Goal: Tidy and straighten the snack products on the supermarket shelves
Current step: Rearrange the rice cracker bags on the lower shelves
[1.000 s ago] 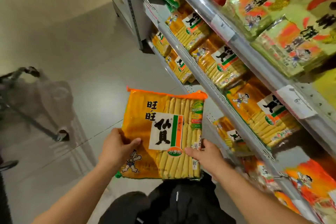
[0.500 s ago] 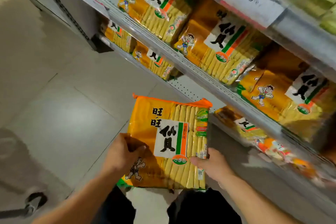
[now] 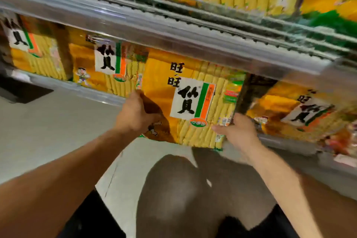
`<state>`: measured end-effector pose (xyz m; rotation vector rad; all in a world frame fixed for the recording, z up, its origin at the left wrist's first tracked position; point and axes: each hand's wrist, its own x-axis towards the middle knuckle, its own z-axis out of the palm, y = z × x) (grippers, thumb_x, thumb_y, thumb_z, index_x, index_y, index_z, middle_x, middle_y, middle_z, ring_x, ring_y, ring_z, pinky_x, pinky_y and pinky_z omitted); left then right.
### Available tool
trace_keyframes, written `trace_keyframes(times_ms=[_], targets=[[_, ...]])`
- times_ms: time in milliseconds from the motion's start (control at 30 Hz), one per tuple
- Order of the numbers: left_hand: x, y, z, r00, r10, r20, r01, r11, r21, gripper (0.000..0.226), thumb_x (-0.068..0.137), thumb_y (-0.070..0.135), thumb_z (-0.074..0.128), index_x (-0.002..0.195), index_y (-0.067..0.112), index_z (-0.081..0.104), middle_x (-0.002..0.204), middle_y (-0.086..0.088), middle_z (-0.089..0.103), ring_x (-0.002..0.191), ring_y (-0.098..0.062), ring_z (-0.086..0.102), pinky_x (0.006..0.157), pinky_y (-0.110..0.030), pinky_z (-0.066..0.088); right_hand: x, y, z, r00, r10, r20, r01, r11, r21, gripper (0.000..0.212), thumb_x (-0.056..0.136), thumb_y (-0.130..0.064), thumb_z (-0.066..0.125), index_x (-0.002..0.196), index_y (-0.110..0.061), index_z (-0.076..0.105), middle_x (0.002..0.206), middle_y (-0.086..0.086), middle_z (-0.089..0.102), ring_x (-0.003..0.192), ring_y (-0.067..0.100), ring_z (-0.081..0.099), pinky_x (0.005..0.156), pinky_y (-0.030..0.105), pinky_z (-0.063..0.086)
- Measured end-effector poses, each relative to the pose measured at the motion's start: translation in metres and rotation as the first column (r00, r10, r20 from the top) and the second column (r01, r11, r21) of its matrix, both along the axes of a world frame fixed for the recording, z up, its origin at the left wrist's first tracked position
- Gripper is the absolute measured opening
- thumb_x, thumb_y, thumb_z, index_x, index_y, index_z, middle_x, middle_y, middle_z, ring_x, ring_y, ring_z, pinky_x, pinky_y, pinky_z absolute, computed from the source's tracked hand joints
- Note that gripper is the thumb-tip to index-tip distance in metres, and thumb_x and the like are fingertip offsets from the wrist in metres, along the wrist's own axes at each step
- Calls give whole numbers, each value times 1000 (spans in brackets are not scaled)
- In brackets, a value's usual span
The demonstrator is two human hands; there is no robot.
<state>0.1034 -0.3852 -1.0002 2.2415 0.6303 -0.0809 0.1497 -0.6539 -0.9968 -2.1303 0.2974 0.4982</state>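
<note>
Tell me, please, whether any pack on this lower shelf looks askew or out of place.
Yes: the pack to the right lies tilted, its label slanted, unlike the upright packs on the left.

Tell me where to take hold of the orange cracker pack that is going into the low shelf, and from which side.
Take the orange cracker pack by its two lower side edges, from the aisle side, as the left hand and right hand do now. It is wide, flat and upright, so a two-sided grip probably keeps it square under the shelf rail.

Orange rice-cracker pack, upright, at lower shelf front
</note>
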Motion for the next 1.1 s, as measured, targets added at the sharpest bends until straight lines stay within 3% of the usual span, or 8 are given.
trace_keyframes(times_ms=[100,267,367,467,633,900,1000,1100], targets=[[46,0,-18,982,-19,188,12,999,37,66,62,29,89,100,24,35,87,8,47,83,-14,47,62,-26,38,37,4,-11,975,-54,217,70,995,-68,30,67,-16,88,87,-18,66,66,-23,55,47,-17,48,41,2,34],[96,-8,-21,940,-60,336,42,997,58,61,66,31,87,105,19,42,104,0,57,95,-19,55,75,-36,46,68,4,-14,906,-209,367,235,972,-27,38,72,-20,85,72,-28,48,70,-20,55,61,-8,50,46,12,34],[106,-8,-24,952,-74,296,49,995,91,63,67,29,87,114,14,48,110,-5,61,101,-27,60,80,-38,51,65,6,-24,935,-153,320,198,974,-111,24,79,-28,80,85,-24,56,79,-14,61,71,6,59,51,16,35],[101,-5,-36,962,-123,243,89,985,146,62,69,27,86,114,16,45,106,-1,57,101,-26,59,75,-33,45,63,5,-34,960,-114,254,161,972,-171,27,81,-30,78,90,-21,53,87,-6,62,78,14,59,58,24,39],[89,-3,-52,960,-153,234,107,975,196,66,69,33,86,118,15,45,114,-8,60,103,-29,59,83,-40,48,68,9,-40,967,-101,234,151,967,-207,34,83,-27,75,105,-13,54,112,4,64,101,25,60,85,36,51],[90,-8,-45,973,-148,176,106,968,229,69,74,26,83,125,11,40,121,-12,56,110,-34,56,89,-47,49,69,7,-39,969,-48,242,108,965,-240,32,82,-30,76,97,-17,52,101,0,61,94,23,59,74,33,48],[91,-10,-40,963,-108,248,83,990,110,82,72,16,84,135,19,32,129,-5,52,120,-30,52,98,-51,47,67,6,-37,976,5,217,46,973,-226,38,83,-33,74,110,-14,55,111,3,65,102,24,62,84,35,53],[87,-15,-42,947,-105,303,96,994,46,91,76,11,80,143,27,20,137,-1,45,127,-28,47,99,-55,46,65,4,-37,975,37,218,12,975,-220,39,85,-36,72,113,-14,55,114,2,65,104,23,61,78,28,47]])
